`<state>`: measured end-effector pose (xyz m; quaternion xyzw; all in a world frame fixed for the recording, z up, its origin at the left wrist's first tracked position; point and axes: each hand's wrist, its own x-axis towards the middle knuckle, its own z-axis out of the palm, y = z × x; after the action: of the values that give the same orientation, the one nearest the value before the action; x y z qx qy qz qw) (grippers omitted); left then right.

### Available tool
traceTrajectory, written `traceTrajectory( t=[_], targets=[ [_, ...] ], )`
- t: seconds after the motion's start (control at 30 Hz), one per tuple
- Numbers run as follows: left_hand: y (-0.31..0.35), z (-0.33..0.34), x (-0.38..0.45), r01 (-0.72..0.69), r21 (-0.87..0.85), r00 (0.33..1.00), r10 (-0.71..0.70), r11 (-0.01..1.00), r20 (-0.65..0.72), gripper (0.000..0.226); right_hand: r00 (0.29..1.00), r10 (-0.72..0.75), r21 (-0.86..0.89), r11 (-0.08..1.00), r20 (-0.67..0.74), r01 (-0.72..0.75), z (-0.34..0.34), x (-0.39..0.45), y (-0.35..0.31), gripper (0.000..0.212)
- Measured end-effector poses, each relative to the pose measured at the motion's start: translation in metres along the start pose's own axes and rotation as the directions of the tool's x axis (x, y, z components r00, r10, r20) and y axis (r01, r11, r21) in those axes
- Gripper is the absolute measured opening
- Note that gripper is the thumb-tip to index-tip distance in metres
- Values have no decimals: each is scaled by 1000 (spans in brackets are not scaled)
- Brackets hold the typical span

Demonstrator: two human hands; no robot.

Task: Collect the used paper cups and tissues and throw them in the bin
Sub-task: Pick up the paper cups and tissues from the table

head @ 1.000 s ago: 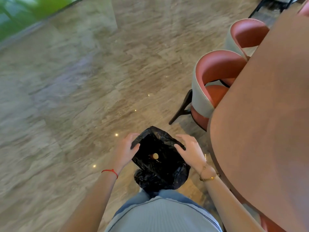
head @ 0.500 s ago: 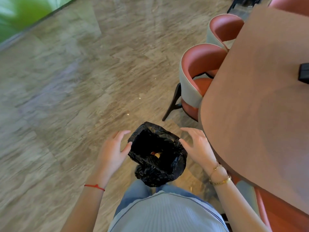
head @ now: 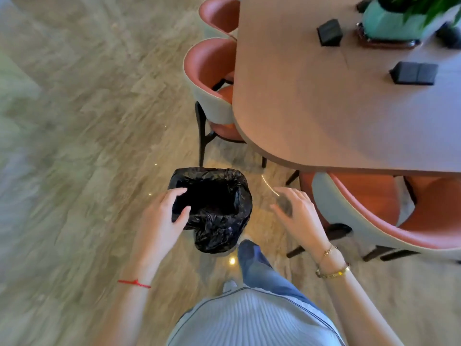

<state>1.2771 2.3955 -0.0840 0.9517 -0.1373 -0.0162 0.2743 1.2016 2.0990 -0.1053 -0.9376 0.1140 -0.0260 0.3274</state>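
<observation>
Hovering empty over bin (head: 212, 208): left hand (head: 159, 221) relaxed at rim, right hand (head: 296, 216) spread beside; likely just released.

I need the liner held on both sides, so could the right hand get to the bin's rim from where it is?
Probably yes: the right hand hovers open beside the bin, with only bare floor between them.
</observation>
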Motion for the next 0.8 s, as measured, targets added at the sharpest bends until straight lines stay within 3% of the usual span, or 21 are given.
traceTrajectory(
  t=[0.17,0.3,0.57,0.8],
  targets=[
    [45,13,-17,-168,-45,981,172,985,89,39,981,137,17,991,-139,-136,-28,-83,21,41],
    [95,33,-17,-320,-98,926,333,942,178,39,925,269,48,963,-268,-267,-52,-140,44,42],
    [228,108,-28,-583,-206,708,616,786,347,41,740,488,148,865,-463,-479,-103,-244,113,39],
    [386,199,-74,-701,-355,497,781,618,379,40,541,607,215,757,-582,-617,-177,-349,200,39]
  ],
)
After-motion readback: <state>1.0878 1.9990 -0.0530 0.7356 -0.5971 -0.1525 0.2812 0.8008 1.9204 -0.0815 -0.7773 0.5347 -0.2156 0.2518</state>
